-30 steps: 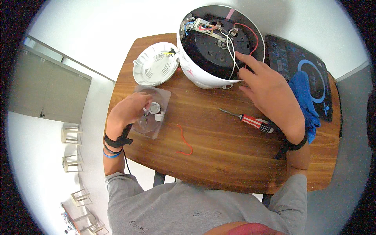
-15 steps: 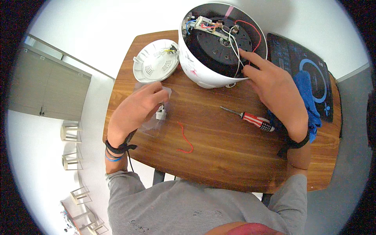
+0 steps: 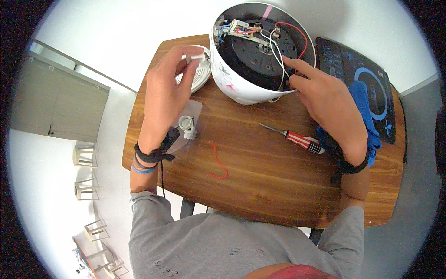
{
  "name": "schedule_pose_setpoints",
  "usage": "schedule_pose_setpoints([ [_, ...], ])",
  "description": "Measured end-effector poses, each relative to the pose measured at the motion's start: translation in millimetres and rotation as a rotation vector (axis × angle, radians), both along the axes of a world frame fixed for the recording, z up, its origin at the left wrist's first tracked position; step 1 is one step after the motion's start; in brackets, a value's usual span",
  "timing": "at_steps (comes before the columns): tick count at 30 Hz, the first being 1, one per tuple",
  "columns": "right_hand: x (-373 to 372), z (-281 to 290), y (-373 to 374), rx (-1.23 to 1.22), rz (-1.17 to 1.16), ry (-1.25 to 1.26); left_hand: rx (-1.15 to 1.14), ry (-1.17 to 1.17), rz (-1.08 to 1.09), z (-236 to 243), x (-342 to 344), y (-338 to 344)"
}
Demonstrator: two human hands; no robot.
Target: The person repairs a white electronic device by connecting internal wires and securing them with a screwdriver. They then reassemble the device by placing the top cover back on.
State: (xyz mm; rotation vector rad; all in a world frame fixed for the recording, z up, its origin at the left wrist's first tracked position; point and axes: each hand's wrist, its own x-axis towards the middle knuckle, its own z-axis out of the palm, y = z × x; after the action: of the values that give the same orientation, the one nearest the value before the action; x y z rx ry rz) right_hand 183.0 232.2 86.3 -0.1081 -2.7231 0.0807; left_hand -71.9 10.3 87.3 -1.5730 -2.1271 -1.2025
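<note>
My left hand (image 3: 168, 83) is raised over the white round vented cover (image 3: 200, 78), hiding much of it. Its thumb and fingers pinch a small white piece (image 3: 198, 56), too blurred to name. To its right, a white appliance body (image 3: 241, 93), like a rice cooker's, lies tipped with its dark underside and wiring showing. My right hand (image 3: 325, 90) reaches over that body's near right rim. Its fingers are bent around a white wire (image 3: 281, 60), index finger inside the body. A red wire (image 3: 304, 39) arches beyond them.
A screwdriver (image 3: 299, 141) with a red, white and dark handle and a loose red wire (image 3: 223, 162) lie on the wooden table (image 3: 260, 186). A clear plastic bag (image 3: 195, 109) lies under white fittings (image 3: 187, 124). At right are a blue cloth (image 3: 364, 100) and a black induction cooktop (image 3: 344, 60).
My left hand has lifted from the plastic bag up to the cover, carrying the small white piece and uncovering the white fittings. My right hand has stayed almost still.
</note>
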Motion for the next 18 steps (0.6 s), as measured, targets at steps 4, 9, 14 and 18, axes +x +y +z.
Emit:
schedule_pose_setpoints([
  [4, 0, 1, 0, -0.004, 0.001, -0.008, 0.022, -0.064, 0.048, 0, -19, 18],
  [9, 0, 0, 1, -0.030, 0.007, 0.024, 0.018, -0.061, 0.047, 1, -29, 34],
  [14, -1, 1, 1, -0.014, 0.007, 0.019, 0.018, 0.098, -0.001, -4, -35, 32],
  [18, 0, -3, 4, -0.038, 0.004, 0.033, 0.003, 0.105, -0.049, -6, -28, 27],
])
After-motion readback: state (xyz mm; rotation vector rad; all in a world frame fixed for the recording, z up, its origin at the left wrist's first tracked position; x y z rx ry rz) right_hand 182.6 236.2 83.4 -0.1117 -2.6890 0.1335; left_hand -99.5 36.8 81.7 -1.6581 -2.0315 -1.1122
